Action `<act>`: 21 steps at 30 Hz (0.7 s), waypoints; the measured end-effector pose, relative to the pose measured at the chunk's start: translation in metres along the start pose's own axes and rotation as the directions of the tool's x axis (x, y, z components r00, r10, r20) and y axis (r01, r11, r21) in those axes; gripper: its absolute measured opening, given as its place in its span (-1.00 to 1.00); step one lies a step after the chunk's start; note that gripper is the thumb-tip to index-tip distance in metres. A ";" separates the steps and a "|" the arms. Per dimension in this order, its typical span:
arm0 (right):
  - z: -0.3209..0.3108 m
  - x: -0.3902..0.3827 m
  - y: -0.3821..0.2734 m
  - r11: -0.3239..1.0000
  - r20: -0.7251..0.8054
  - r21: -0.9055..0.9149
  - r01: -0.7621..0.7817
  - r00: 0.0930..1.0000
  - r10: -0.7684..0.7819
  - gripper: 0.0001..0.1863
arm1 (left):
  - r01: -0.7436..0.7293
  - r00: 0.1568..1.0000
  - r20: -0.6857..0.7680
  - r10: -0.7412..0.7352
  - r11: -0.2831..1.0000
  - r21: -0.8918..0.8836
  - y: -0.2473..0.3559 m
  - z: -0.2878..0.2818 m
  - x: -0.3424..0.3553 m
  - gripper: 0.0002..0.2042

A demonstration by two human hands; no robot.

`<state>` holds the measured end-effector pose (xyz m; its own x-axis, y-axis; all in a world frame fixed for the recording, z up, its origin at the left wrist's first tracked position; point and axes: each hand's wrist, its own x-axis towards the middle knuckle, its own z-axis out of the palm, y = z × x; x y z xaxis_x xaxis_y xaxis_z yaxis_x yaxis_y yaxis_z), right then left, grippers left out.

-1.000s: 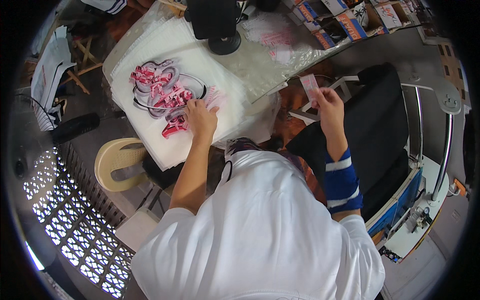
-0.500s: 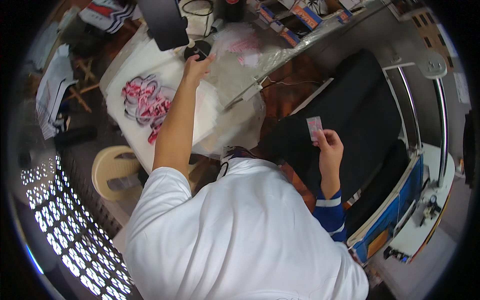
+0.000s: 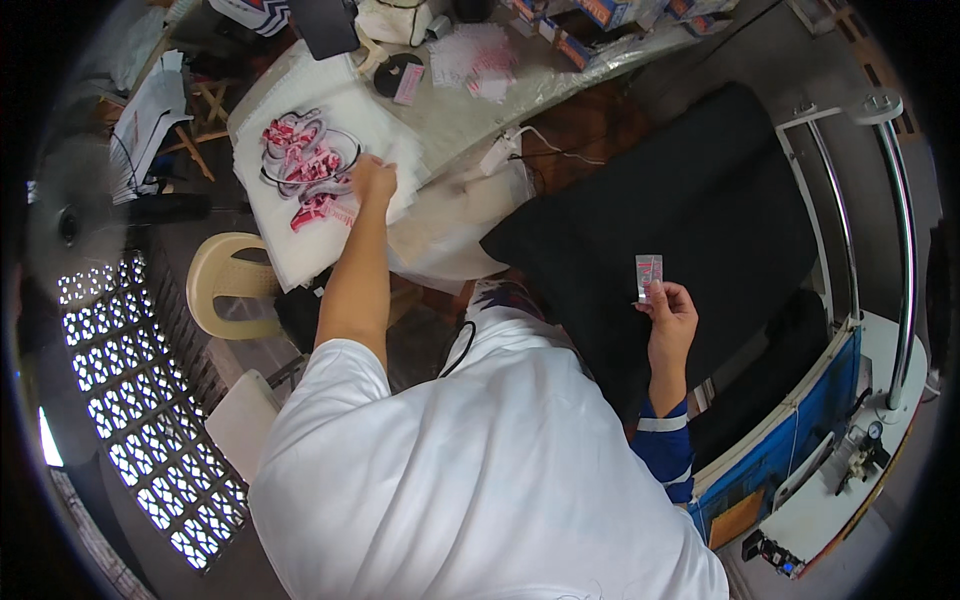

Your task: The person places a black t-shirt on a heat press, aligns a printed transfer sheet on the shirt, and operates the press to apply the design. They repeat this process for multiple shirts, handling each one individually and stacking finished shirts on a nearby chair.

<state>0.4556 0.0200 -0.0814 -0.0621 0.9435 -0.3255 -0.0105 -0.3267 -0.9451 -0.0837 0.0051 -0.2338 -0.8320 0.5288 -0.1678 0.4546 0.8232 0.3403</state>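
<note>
My left hand (image 3: 373, 182) is over a pile of white translucent sheets (image 3: 268, 226), at the right edge of red, pink and grey printed designs (image 3: 315, 170), with a thin dark ring over them; its fingers are blurred and turned away. My right hand (image 3: 666, 310) pinches a small clear piece with pink print (image 3: 648, 270) upright above black cloth (image 3: 710, 190). A similar small pink-printed piece (image 3: 408, 85) lies by the dark round stand (image 3: 391, 76), beside more pink-printed clear pieces (image 3: 475, 55).
A plastic-covered table (image 3: 550, 100) holds boxes (image 3: 600, 12) and a black device (image 3: 325, 25). A beige chair (image 3: 210, 285) stands at left; a metal-framed machine (image 3: 905, 300) is at right. A white cable (image 3: 565, 158) hangs below the table edge.
My left hand reached to the round stand and has come back to the sheets, leaving a pink-printed piece by the stand. My right hand, still holding its piece, has moved down over the black cloth.
</note>
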 end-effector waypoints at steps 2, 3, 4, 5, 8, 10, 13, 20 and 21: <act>0.005 0.004 -0.001 1.000 -0.017 0.000 0.001 1.000 -0.001 -0.78 | -0.084 0.994 0.049 0.094 0.981 -0.177 0.014 0.000 0.019 -0.48; 0.005 0.004 0.001 1.000 -0.028 -0.001 0.005 1.000 -0.005 -0.78 | -0.144 0.988 0.020 0.154 0.955 -0.258 0.027 0.006 0.023 -0.45; 0.004 0.004 0.003 1.000 -0.031 -0.002 0.008 0.999 -0.008 -0.78 | -0.062 0.998 -0.014 0.062 0.905 -0.421 0.038 0.017 0.036 -0.42; 0.004 0.006 0.003 0.998 -0.035 -0.063 0.022 0.999 -0.025 -0.77 | 0.020 0.999 -0.026 -0.043 0.816 -0.577 0.036 0.027 0.043 -0.39; -0.001 0.002 0.004 0.995 -0.062 -0.099 -0.004 0.998 -0.002 -0.76 | -0.169 0.958 -0.284 0.029 0.859 -0.483 0.067 0.004 0.024 -0.37; 0.000 0.004 0.003 0.999 -0.075 -0.006 -0.038 0.997 0.037 -0.75 | -0.277 0.940 -0.301 0.161 0.875 -0.398 0.017 -0.009 0.015 -0.49; 0.000 0.001 -0.001 0.996 -0.076 0.051 -0.067 0.995 0.071 -0.75 | -0.189 0.880 -0.448 0.157 0.982 -0.027 -0.081 -0.019 -0.003 -0.44; 0.005 0.004 -0.003 0.997 -0.070 0.037 -0.073 0.995 0.075 -0.76 | 0.213 0.947 -0.278 -0.160 0.962 0.171 -0.096 -0.014 -0.045 -0.40; 0.005 0.004 -0.001 0.997 -0.072 0.042 -0.068 0.995 0.071 -0.76 | 0.172 0.954 -0.276 -0.115 0.967 0.190 -0.094 -0.010 -0.043 -0.45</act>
<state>0.4504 0.0237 -0.0817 0.0095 0.9195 -0.3929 -0.0485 -0.3921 -0.9187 -0.0934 -0.0968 -0.2494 -0.9341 0.3527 0.0564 0.3570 0.9257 0.1248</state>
